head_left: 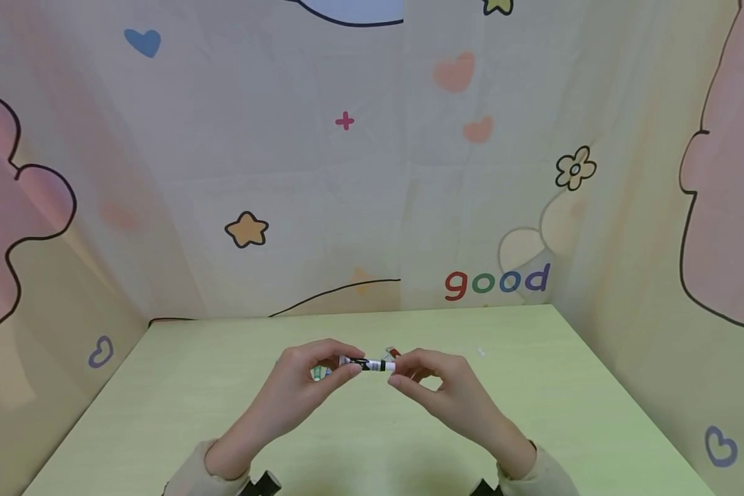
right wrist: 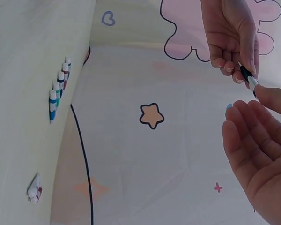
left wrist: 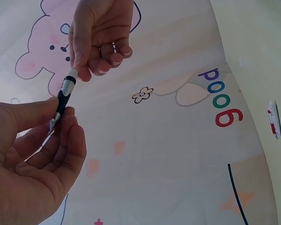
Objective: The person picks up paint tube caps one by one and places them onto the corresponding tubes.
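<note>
Pale green, the worktop [head_left: 180, 386] is enclosed on three sides by cream curtains printed with hearts, a star, a flower and the word "good". Above the middle of the worktop, a small marker [head_left: 369, 364] with a black barrel and a white end is held level between both hands, clear of the surface. The left hand [head_left: 306, 379] is closed around one end, the barrel pinched between thumb and fingertips; in the left wrist view the dark barrel [left wrist: 63, 97] is seen gripped between the thumb and curled fingers [left wrist: 68, 140]. The right hand [head_left: 437, 386] is closed on the other end, the white tip pinched by the thumb and forefinger while the other fingers are curled loosely beneath.

Behind the hands, toward the far edge of the worktop, a row of capped markers [right wrist: 58, 86] with blue, green and red bands is laid side by side; only a glimpse of it [head_left: 319, 373] is caught past the left hand in the head view. Well apart from that row, a single red-and-white marker [right wrist: 34, 190] is seen lying alone, nearer the right side [head_left: 393, 353].
</note>
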Tool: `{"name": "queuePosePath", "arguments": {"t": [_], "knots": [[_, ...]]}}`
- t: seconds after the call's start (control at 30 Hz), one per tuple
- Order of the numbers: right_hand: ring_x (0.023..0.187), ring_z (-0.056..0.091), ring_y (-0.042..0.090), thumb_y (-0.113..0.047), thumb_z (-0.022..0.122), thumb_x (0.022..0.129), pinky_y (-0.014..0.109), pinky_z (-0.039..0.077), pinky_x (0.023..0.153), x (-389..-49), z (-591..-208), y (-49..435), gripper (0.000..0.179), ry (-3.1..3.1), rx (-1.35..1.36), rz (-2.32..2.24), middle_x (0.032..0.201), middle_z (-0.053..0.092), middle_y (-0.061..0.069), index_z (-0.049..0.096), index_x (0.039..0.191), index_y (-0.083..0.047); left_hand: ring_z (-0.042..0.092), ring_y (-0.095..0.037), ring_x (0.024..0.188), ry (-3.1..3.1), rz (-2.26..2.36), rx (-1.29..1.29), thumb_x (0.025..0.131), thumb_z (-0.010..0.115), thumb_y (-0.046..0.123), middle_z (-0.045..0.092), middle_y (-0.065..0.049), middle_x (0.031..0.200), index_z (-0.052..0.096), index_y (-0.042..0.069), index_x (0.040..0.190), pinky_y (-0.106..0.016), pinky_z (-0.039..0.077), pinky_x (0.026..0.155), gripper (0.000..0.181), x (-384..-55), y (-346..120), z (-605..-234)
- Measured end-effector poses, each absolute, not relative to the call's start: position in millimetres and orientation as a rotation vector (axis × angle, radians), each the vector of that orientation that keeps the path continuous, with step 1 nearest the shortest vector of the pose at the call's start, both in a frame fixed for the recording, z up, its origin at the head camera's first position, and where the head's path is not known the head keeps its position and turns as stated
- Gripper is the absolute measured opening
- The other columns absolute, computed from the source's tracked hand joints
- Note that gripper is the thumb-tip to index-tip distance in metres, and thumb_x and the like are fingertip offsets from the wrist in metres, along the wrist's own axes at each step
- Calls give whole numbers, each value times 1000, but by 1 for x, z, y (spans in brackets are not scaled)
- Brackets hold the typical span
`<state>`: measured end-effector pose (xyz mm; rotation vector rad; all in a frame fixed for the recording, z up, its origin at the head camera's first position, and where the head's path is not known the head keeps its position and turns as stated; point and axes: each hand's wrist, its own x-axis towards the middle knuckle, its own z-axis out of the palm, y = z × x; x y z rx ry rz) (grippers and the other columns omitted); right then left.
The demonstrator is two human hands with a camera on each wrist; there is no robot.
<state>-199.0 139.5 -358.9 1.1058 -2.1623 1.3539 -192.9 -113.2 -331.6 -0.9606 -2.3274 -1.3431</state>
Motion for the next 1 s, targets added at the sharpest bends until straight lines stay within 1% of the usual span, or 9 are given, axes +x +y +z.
{"name": "queuePosePath", "arguments": {"t": [0.17, 0.3, 0.47, 0.7, 0.77, 0.9, 1.0], "knots": [[77, 66, 9, -8, 74, 92, 29, 57, 71, -197, -358, 139, 13, -2139, 1115, 1305, 93, 72, -4, 73, 101, -17, 62, -11, 74, -2341, -1335, -966, 94, 73, 25, 68, 13, 86, 76, 22, 108, -27, 47, 61, 15, -192, -113, -331], [76, 65, 8, -11, 72, 94, 29, 56, 69, -196, -359, 140, 8, -2166, 1101, 1283, 88, 71, -7, 73, 99, -17, 62, -11, 73, -2353, -1330, -975, 95, 72, 25, 68, 12, 86, 75, 20, 109, -27, 47, 60, 16, -192, -113, -331], [74, 64, 7, -16, 70, 97, 28, 55, 67, -195, -359, 141, 3, -2232, 1084, 1283, 85, 69, -10, 72, 97, -17, 61, -11, 73, -2369, -1335, -992, 95, 71, 26, 70, 7, 87, 75, 21, 108, -29, 47, 59, 14, -190, -113, -332], [73, 64, 8, -19, 64, 101, 28, 55, 70, -196, -358, 142, 7, -2305, 1131, 1283, 83, 67, -12, 70, 97, -19, 60, -10, 71, -2357, -1317, -1019, 95, 72, 26, 68, 11, 83, 76, 20, 107, -26, 46, 57, 14, -190, -113, -336], [71, 63, 7, -20, 63, 102, 27, 53, 67, -195, -358, 142, 8, -2337, 1151, 1281, 82, 67, -13, 68, 96, -19, 60, -9, 72, -2355, -1303, -1038, 95, 71, 27, 68, 13, 84, 76, 21, 107, -26, 47, 57, 14, -189, -114, -336], [66, 58, 6, -22, 59, 104, 24, 48, 55, -191, -356, 144, 12, -2422, 1189, 1304, 77, 64, -13, 63, 93, -19, 62, -7, 75, -2364, -1272, -1075, 96, 70, 28, 70, 14, 88, 76, 22, 107, -25, 47, 58, 14, -188, -114, -338], [64, 55, 5, -22, 56, 105, 23, 44, 50, -188, -355, 144, 15, -2471, 1206, 1313, 74, 61, -13, 60, 91, -21, 63, -6, 76, -2363, -1261, -1103, 96, 70, 28, 71, 13, 91, 76, 22, 107, -25, 48, 58, 13, -188, -114, -339]]}}
